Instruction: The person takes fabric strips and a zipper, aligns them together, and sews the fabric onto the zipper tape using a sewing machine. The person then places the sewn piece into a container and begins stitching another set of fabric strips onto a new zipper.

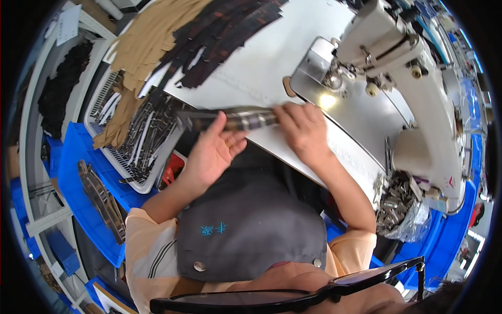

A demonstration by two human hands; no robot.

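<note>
My right hand (303, 131) pinches a long, dark plaid fabric strip (253, 122) by its right end.
My left hand (217, 152) half-open, thumb overlapping strip; can't tell if gripping. Strip crosses flat white tabletop's (261, 68) near edge; open surface beyond.

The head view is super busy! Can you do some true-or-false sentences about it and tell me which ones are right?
1. The right hand grips one end of a plaid strip. True.
2. The left hand is squeezed into a fist. False: it is open, with its palm showing.
3. The sewing machine is mostly white. True.
4. The white basket has nothing in it. False: it holds lots of strips.
5. Tan pieces lie beside dark pieces. True.
</note>
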